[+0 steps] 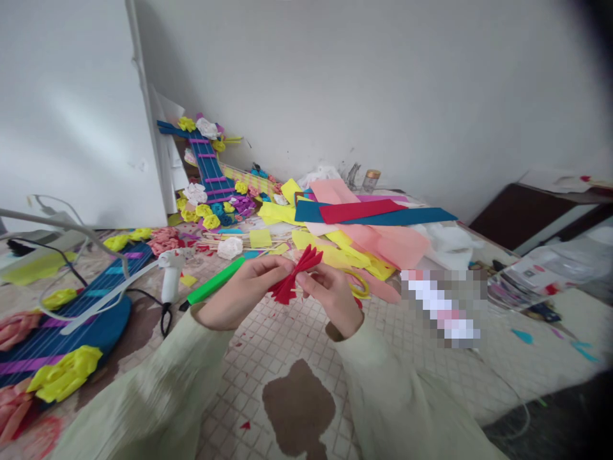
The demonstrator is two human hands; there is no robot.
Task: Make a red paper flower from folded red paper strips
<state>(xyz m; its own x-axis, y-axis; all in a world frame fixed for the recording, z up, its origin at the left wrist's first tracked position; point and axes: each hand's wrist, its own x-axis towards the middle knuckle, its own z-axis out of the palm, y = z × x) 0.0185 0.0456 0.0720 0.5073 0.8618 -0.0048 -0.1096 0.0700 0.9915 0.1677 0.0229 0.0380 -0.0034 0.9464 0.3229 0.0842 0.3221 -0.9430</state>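
Both hands meet over the middle of the table around a red crepe-paper flower (286,291), pinched at its centre so that pleated ends fan out above and below. My left hand (251,284) grips it from the left, thumb and fingers closed. From the right, my right hand (330,294) pinches the same paper with its thumb in front. Just behind my right hand lies a pair of yellow-handled scissors (358,284), partly hidden. Beside my left hand rests a bright green utility knife (215,281).
A white glue gun (171,278) stands left of the knife. Blue paper guitars with flowers lie at left (108,300) and lean at the back (211,166). Crepe-paper strips (378,214) pile up behind my hands. A clear plastic container (541,275) sits at right.
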